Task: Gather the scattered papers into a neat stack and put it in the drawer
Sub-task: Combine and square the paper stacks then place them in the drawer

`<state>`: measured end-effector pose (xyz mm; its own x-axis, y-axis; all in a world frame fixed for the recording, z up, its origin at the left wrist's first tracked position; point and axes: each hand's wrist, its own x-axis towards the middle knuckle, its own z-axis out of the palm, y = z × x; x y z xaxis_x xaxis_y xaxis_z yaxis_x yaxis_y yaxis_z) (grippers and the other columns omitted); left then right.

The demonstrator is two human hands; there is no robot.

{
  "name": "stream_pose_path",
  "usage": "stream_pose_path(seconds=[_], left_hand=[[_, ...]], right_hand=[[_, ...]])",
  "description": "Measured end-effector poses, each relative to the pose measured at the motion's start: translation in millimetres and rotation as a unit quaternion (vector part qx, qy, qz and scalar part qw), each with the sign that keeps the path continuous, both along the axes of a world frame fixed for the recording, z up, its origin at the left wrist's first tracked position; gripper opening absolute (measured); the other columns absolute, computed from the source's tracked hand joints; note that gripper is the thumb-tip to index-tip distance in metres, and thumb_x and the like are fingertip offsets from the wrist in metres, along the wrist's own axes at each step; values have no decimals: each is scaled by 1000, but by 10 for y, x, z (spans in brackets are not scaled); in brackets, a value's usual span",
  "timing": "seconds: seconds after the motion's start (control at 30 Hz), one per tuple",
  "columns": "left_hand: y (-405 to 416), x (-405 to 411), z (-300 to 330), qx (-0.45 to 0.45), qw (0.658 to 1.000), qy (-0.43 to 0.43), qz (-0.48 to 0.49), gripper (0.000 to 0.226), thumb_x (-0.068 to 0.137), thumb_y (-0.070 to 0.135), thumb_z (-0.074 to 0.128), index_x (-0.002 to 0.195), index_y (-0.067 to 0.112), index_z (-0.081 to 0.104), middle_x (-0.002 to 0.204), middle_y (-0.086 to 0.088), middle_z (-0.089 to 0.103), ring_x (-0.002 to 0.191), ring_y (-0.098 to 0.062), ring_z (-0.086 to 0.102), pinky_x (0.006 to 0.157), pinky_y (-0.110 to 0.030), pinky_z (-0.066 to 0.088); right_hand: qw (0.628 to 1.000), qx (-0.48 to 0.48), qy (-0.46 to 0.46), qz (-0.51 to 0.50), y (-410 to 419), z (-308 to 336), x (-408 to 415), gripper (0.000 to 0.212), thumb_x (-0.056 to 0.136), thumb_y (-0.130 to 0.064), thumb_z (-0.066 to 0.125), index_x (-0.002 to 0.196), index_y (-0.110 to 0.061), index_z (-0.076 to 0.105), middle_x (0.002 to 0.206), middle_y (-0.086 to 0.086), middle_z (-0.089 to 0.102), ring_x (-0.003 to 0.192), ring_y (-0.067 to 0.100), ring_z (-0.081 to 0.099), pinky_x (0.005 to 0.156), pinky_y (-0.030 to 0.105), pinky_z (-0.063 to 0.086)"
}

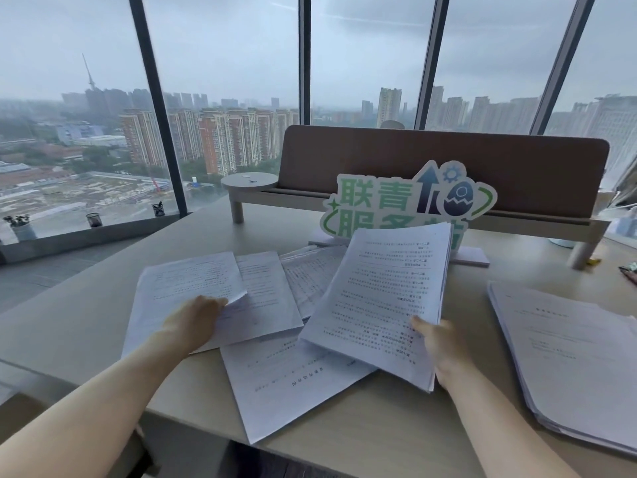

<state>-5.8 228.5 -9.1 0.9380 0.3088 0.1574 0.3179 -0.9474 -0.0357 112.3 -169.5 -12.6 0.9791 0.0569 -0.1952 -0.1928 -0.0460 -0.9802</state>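
Printed white papers lie scattered across the beige desk (pixel 86 312). My right hand (pixel 437 343) grips a thick bundle of sheets (pixel 382 301) by its lower right edge and holds it tilted above the desk. My left hand (pixel 196 322) pinches the lifted corner of a left sheet (pixel 182 288). Under it lies a middle packet (pixel 265 291), with more sheets (pixel 310 274) behind. One page (pixel 286 384) overhangs the desk's front edge. A separate stack (pixel 572 353) rests at the right. No drawer is in view.
A green and white cut-out sign (pixel 406 201) stands behind the papers, in front of a brown divider panel (pixel 448 160) on a raised shelf (pixel 248 182). Small items (pixel 629 270) lie at the far right. Large windows are beyond the desk.
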Motion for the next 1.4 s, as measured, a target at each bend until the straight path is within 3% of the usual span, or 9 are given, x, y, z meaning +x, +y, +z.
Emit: stream_pose_path(seconds=[0.1,0.2,0.33,0.43,0.7,0.83,1.03,1.17,1.4], left_hand=[[-185,5,26,22,997,-72,-17,36,85,5,44,103,28,65,94,-6,72,87,-30,69,72,-34,55],[-456,13,-26,-49,984,-144,-95,26,91,11,46,96,23,70,90,-8,74,84,-33,69,69,-37,54],[-693,11,-71,-155,978,-79,-113,30,93,31,54,120,25,66,121,2,68,111,-20,63,91,-31,49],[-738,16,-52,-147,983,-23,-107,55,84,49,63,133,26,55,134,6,58,122,-16,56,100,-32,45],[-731,121,31,-67,994,42,-78,52,91,11,44,141,24,41,127,-9,61,110,-30,61,87,-40,51],[-661,167,38,-86,995,-43,-19,30,92,8,39,106,17,64,105,-7,70,95,-27,65,79,-34,52],[-814,112,225,-123,959,-252,-45,30,98,12,43,71,13,56,67,-9,64,63,-28,59,56,-30,38],[-1125,212,271,-132,944,-273,-128,24,98,19,45,99,15,69,78,-6,72,73,-27,66,60,-30,47],[-1725,355,122,-130,940,-215,-231,43,96,37,30,126,29,59,106,0,73,91,-27,68,65,-35,53]], right_hand=[[1000,7,3,2,-12,-3,8,11,96,-12,58,93,-11,69,97,12,73,89,34,69,85,50,57],[1000,6,3,3,-22,10,2,10,96,-11,58,92,-10,68,96,13,72,88,33,69,84,48,57],[1000,12,-5,6,-45,27,-21,11,96,-7,57,92,-9,66,90,9,70,82,28,67,71,37,55],[1000,16,-7,2,-53,26,-24,12,96,-6,57,90,-10,66,88,8,69,79,27,66,68,34,54],[1000,-1,-10,1,-57,-19,-23,13,95,-10,59,88,-14,69,95,10,73,87,32,70,86,49,57],[1000,-10,-12,9,-68,-8,-13,11,95,-10,59,92,-12,70,96,10,73,87,31,70,86,47,57],[998,11,11,69,-47,32,-16,15,96,0,54,98,-3,68,95,13,72,85,31,70,71,38,58],[995,3,20,97,-22,54,-30,16,96,1,52,94,-5,67,99,16,73,88,33,71,73,41,58],[997,-12,11,79,-38,104,-63,23,101,-14,49,111,0,65,101,13,71,89,30,69,78,43,57]])
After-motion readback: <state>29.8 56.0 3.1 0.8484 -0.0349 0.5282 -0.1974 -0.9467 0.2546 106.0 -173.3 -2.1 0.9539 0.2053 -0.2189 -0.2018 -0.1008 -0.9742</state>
